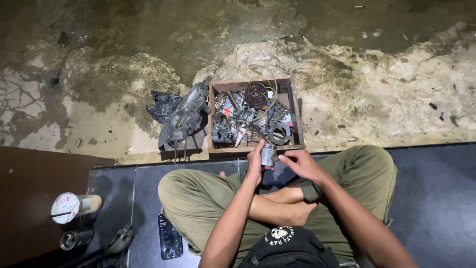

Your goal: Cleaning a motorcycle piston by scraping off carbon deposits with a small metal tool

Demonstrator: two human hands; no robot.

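Sat cross-legged on a dark tiled step, knees spread in olive trousers. Held a small metal cylinder (268, 154) between both hands, just above the lap and right at the near edge of a wooden box (296, 110). Left hand (256, 164) wrapped up around the cylinder's left side, fingers closed on it. Right hand (301, 164) came in from the other side, fingertips pinching the cylinder's right edge. Box crammed with metal parts, a round gear, a ring and wires. Beside the box, on the left, a grey engine casing (184, 116) resting on a black plastic bag (161, 105). Near the left knee, a phone (169, 237) lying flat; further left, a lidded paper cup (73, 206) lying on its side.
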